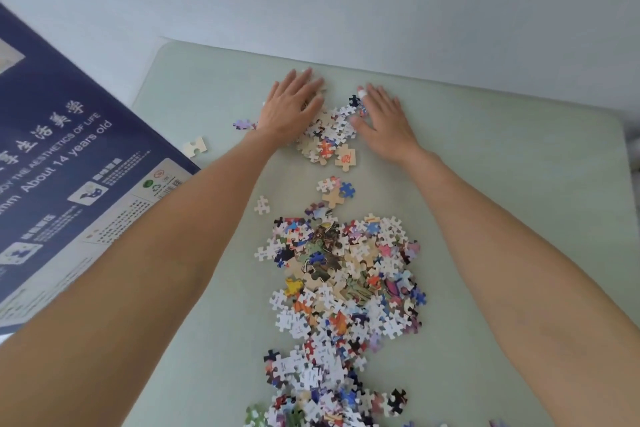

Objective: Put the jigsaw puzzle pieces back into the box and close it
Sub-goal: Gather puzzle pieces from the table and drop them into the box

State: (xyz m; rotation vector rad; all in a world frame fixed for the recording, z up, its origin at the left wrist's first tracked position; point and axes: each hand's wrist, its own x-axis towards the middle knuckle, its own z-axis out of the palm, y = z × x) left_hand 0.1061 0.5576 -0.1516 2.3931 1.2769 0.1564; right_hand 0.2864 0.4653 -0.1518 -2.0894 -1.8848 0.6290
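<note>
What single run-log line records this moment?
hands: left, right flat, flanking far puzzle pieces | main pile on table | box left

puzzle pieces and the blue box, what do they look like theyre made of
Puzzle pieces: likely thin cardboard, with a printed colour face and plain tan or white backs where they lie flipped. One tan-backed piece shows a matte, papery surface.
Blue box: seemingly printed paperboard with a smooth, slightly satin finish, flat panels and crisp white lettering. Neither can be confirmed by look alone.
</note>
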